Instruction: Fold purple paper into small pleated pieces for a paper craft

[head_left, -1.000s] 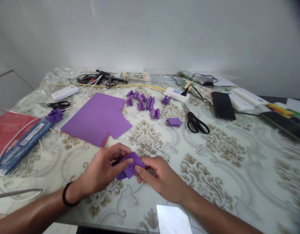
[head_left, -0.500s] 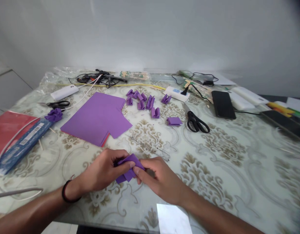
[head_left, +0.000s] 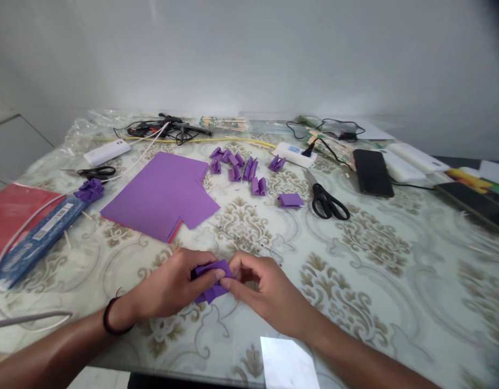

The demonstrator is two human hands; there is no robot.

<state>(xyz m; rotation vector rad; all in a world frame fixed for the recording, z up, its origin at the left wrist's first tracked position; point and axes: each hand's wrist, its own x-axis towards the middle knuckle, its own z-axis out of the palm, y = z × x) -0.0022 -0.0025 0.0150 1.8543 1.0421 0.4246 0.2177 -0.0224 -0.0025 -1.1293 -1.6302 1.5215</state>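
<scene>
Both my hands meet low on the table over a small folded purple paper piece (head_left: 212, 281). My left hand (head_left: 174, 283) pinches its left side, thumb on top. From the right, my right hand (head_left: 261, 289) curls its fingers onto the piece's right edge. Part of the paper is hidden under my fingers. Behind them lies a stack of purple paper sheets (head_left: 162, 194). Several small folded purple pieces (head_left: 241, 170) are scattered further back, and one flatter folded piece (head_left: 290, 200) lies near black scissors (head_left: 328, 205).
A red folder (head_left: 12, 210) and a blue packet (head_left: 34, 237) lie at the left with a second pair of scissors (head_left: 95, 173). Cables, a white power strip (head_left: 293, 155), a black phone (head_left: 372, 172) and white boxes line the back and right. The table (head_left: 395, 270) has a patterned cover.
My hands have pressed the purple piece flatter and smaller. The right hand's fingers curled in over its right edge.
</scene>
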